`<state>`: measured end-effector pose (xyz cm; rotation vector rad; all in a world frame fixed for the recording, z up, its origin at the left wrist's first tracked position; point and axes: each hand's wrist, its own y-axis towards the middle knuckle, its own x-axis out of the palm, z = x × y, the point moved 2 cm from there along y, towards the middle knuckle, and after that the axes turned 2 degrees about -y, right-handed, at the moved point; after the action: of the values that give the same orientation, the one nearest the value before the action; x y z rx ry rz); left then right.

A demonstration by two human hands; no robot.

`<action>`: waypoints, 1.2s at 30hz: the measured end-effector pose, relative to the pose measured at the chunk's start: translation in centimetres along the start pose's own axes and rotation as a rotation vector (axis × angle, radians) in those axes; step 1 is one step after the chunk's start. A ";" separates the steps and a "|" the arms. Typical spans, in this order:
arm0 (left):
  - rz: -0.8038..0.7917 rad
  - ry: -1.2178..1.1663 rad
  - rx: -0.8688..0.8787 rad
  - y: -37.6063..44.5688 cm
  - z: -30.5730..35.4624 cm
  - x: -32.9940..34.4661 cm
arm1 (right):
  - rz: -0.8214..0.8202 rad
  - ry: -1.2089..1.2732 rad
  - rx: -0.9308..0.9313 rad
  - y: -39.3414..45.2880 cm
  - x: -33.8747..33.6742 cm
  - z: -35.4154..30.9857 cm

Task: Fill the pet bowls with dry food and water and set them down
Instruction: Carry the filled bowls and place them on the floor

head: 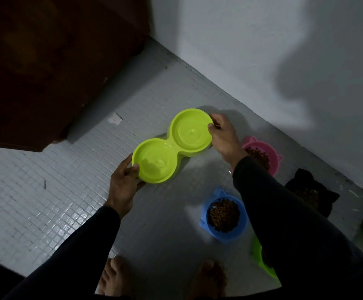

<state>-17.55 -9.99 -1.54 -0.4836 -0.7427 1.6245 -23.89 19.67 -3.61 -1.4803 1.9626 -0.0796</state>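
While both hands grip the double bowl (172, 146) of water, left hand (123, 180) at its near end and right hand (223, 135) at the far, it hangs low over the floor (68, 191), left of the blue bowl (224, 215); setting it down looks next, kept level.

double bowl (172, 146) lies left of three food bowls (223, 215).

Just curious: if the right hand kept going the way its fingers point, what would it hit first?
The right hand already grips the double bowl's rim, so it would push into the bowl. Beyond lies bare floor, then probably the dark cabinet.
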 end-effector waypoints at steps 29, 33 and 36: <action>0.105 0.152 -0.040 0.8 -1.7 0.5 | -0.109 -0.376 -0.115 1.2 1.2 -0.4; 0.159 0.364 0.000 1.1 -1.5 0.3 | -0.123 -0.370 -0.101 0.4 0.9 -0.8; 0.154 0.539 0.043 1.1 -0.8 0.4 | -0.127 -0.361 -0.088 -0.6 0.6 -1.2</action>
<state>-17.84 -9.52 -2.87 -0.9192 -0.2702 1.5450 -24.14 18.48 -2.69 -1.5528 1.6004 0.2079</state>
